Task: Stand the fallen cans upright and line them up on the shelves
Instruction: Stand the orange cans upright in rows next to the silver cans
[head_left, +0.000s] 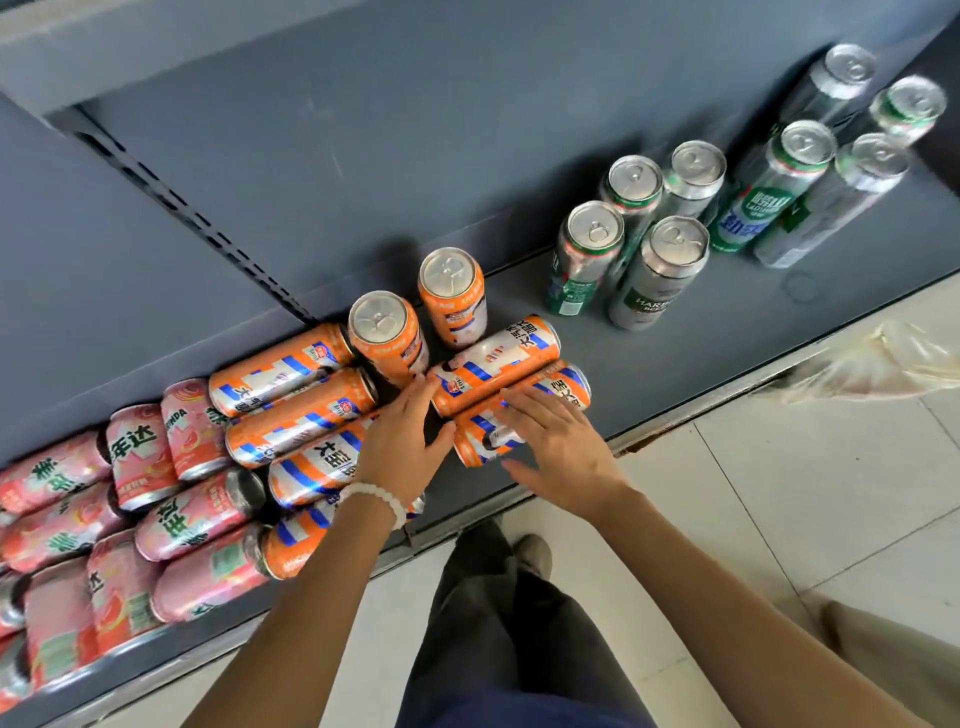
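While both hands reach over the shelf (675, 343), the right hand (558, 441) lies w/ fingers spread on a fallen orange can (519, 410). The left hand (405, 441), fingers straight, touches the next fallen can (493, 358). Two orange cans (387, 338) stand just behind; pink cans (156, 467) lie at left.

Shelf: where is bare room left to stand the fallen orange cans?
The shelf is bare between the two upright orange cans and the green and silver cans, and behind them. The left is crowded with fallen orange cans and pink cans.
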